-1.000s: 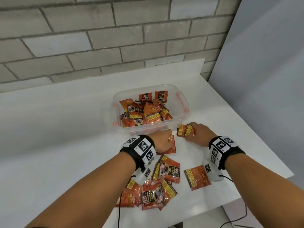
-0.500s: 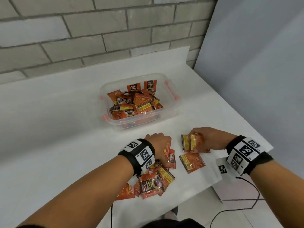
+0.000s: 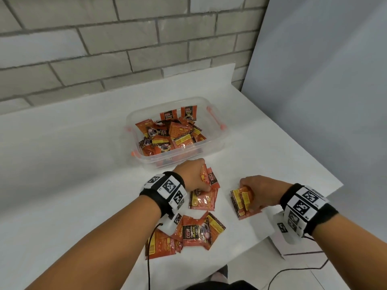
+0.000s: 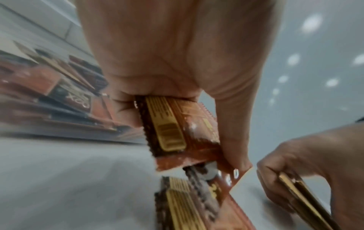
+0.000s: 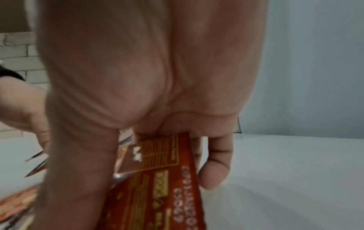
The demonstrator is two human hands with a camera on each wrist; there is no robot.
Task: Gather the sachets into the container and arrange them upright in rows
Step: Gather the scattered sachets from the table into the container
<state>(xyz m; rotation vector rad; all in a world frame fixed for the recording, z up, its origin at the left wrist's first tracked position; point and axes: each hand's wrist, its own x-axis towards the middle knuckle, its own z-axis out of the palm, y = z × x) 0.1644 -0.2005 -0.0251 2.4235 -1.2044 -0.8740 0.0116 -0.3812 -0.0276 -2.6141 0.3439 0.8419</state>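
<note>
Loose orange foil sachets lay beneath the left wrist on the white tabletop. The left hand pinched several sachets; the right hand gripped a small stack. Beyond both, the clear plastic container held jumbled sachets.

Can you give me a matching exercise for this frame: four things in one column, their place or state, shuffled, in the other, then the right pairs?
Things:
1. left hand
2. right hand
3. clear container
4. loose pile of sachets

Places or states:
A. stands nearest the brick wall, holding jumbled sachets
B. lies on the white table beneath the left forearm
C. grips sachets just in front of the container
D. grips a small stack of sachets near the table's right edge

Pairs: 1-C, 2-D, 3-A, 4-B
</note>
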